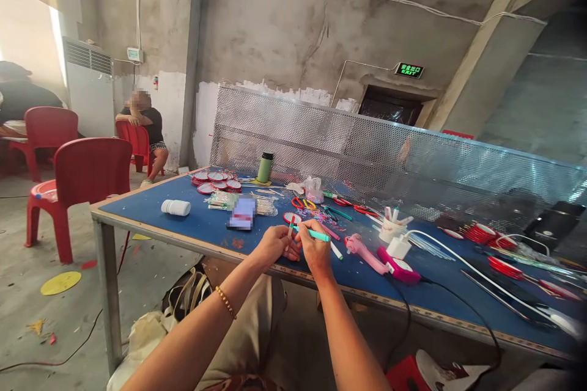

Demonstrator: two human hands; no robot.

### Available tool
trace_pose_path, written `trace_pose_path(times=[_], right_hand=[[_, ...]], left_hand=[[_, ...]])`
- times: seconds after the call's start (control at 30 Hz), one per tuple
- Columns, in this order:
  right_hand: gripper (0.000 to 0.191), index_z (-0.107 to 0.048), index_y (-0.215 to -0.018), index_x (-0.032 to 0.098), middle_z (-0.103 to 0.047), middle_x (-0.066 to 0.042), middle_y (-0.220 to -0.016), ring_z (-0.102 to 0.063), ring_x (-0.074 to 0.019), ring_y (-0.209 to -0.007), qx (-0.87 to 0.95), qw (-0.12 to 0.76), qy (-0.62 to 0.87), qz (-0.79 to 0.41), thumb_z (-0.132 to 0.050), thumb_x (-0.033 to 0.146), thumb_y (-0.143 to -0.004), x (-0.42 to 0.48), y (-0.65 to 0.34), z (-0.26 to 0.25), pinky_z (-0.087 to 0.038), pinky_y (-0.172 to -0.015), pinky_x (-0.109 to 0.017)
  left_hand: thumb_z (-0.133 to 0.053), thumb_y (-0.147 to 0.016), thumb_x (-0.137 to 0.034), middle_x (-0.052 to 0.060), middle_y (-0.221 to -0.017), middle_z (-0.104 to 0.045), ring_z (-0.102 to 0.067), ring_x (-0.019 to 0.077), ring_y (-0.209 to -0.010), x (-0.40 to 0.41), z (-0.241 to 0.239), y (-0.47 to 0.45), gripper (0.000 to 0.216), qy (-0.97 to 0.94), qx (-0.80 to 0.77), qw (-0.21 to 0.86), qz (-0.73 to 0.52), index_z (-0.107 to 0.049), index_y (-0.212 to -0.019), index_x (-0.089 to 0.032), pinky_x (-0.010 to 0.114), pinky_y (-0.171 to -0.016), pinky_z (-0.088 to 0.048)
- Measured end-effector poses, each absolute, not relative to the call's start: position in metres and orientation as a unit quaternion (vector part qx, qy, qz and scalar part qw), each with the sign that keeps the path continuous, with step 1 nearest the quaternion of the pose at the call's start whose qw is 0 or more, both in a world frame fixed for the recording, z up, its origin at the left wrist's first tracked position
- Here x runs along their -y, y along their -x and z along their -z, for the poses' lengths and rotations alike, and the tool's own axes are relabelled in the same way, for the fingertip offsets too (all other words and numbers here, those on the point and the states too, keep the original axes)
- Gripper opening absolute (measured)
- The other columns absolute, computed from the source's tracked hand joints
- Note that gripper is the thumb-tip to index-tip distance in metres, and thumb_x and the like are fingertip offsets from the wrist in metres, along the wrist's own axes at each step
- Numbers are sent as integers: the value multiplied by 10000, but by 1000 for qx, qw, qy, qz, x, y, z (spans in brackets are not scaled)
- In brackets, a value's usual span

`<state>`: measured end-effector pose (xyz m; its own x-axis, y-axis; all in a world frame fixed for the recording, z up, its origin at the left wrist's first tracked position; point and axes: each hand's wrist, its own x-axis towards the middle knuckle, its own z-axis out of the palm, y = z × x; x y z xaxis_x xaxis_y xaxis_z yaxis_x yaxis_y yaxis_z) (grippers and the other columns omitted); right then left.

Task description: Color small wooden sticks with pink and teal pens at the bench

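Both my hands meet above the near edge of the blue table (192, 229). My right hand (315, 248) grips a thin teal stick (317, 234) that points right. My left hand (276, 244) is closed in a pinch on a small red and white piece (290, 226) at the stick's left end. A bead bracelet (226, 302) circles my left wrist. Just right of my hands lie a pink glue gun (364, 253), a white stick (336, 250) and a white charger (399, 247) with its cable.
Round red-rimmed discs (215, 181), a green flask (265, 167), a white bottle (176, 207), scissors (302, 202) and a cup of sticks (391, 227) sit on the table. A perforated metal screen (367, 153) backs it. Red chairs (80, 180) and a seated person (144, 125) are at left.
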<state>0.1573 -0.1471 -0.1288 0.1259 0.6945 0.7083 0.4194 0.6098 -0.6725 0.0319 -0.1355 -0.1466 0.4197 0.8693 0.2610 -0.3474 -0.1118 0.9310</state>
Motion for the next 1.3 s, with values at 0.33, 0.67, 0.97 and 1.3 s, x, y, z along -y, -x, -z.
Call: trace_pose_path(times=[0.33,0.67,0.97,1.3], right_hand=[[265,-534,-677,224,-564,42,-527,-528,-125,-421,661,613,420,-103,-574,375,-892,147,-158,129,-431,-457,-237],[267,-530,-672,226,-558,44,-527,-520,-125,-425,661,610,424,-105,-570,379,-887,145,-159,131,-422,-458,-237],[246,-535,-677,224,-555,47,-514,-525,-123,-402,648,624,422,-113,-575,361,-877,146,-158,131,-425,-432,-231],[264,-525,-681,227,-560,45,-524,-516,-122,-407,657,617,419,-108,-581,381,-887,143,-159,132,-423,-439,-235]], left_hand=[[-636,-762,-254,41,-634,-682,-685,168,-541,135,147,-32,133,-560,-229,631,-486,-564,-755,-142,281,-582,-569],[-649,-753,-281,36,-627,-677,-676,160,-532,134,148,-33,178,-563,-228,628,-486,-527,-718,-157,282,-585,-569],[-640,-755,-256,50,-641,-689,-682,160,-537,135,146,-32,143,-561,-231,631,-484,-547,-742,-148,274,-587,-572],[-621,-760,-243,44,-634,-693,-685,164,-531,134,146,-32,114,-558,-234,632,-484,-563,-761,-146,275,-577,-573]])
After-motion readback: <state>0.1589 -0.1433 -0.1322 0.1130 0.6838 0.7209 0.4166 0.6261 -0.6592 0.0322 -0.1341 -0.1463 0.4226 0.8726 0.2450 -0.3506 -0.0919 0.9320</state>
